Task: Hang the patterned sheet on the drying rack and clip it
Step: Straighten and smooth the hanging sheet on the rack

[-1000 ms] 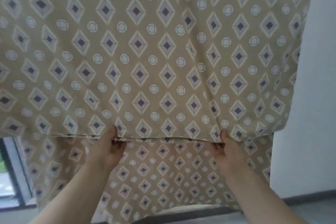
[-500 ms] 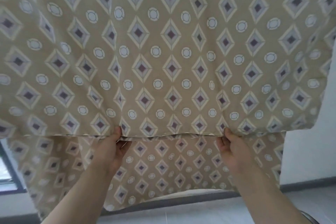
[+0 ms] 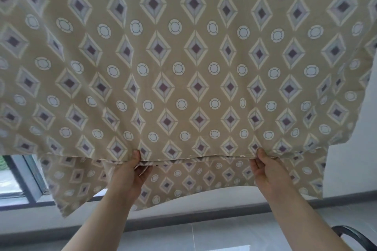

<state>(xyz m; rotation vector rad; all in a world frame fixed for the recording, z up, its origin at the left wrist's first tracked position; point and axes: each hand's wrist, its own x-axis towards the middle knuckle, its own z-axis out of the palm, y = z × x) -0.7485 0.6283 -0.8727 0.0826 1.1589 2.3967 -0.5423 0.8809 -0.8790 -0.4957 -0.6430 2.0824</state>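
The patterned sheet (image 3: 195, 67), beige with purple diamonds and pale circles, fills most of the view and hangs folded in two layers. The front layer's lower hem runs across the middle. My left hand (image 3: 130, 177) pinches that hem left of centre, thumb on the front. Further right, my right hand (image 3: 267, 171) pinches the same hem. The back layer hangs lower behind both hands. The drying rack and any clips are hidden by the cloth.
A window with a grey frame (image 3: 30, 181) shows at lower left. A white wall (image 3: 350, 169) stands on the right above a grey skirting and a tiled floor (image 3: 204, 236). A dark curved bar (image 3: 355, 234) sits at the bottom right corner.
Both hands keep their grip on the hem while the sheet spreads wider toward the right and more floor comes into view below.
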